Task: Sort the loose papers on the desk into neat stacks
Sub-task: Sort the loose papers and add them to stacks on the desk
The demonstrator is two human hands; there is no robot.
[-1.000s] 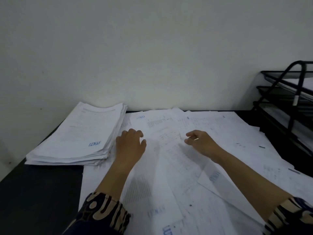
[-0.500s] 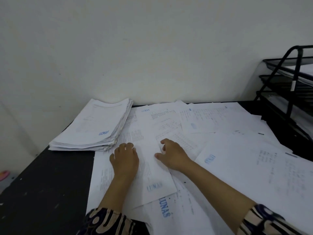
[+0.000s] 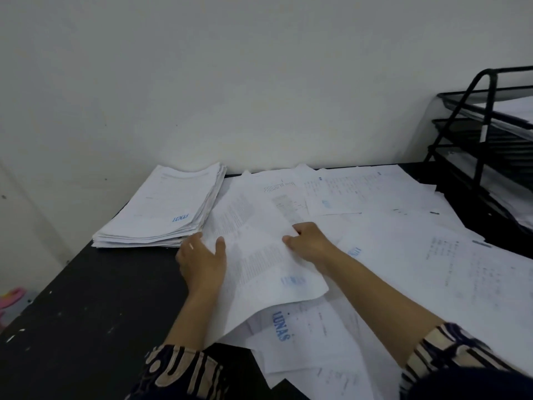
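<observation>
A printed sheet [image 3: 259, 255] with a blue stamp is lifted off the desk between both hands. My left hand [image 3: 202, 259] holds its left edge, thumb on top and fingers under the paper. My right hand [image 3: 310, 242] pinches its right side, crumpling the paper there. A neat stack of papers [image 3: 164, 209] stamped LUNAS lies at the back left of the black desk [image 3: 95, 298]. Loose papers [image 3: 403, 243] cover the middle and right of the desk, overlapping one another.
A black tiered wire paper tray [image 3: 487, 140] holding sheets stands at the back right. A white wall runs behind the desk. A pink object [image 3: 10, 297] lies on the floor at the far left. The desk's left part is bare black surface.
Both hands went from resting flat on the sheet to taking hold of it. The sheet has been raised and shifted left, towards the stack.
</observation>
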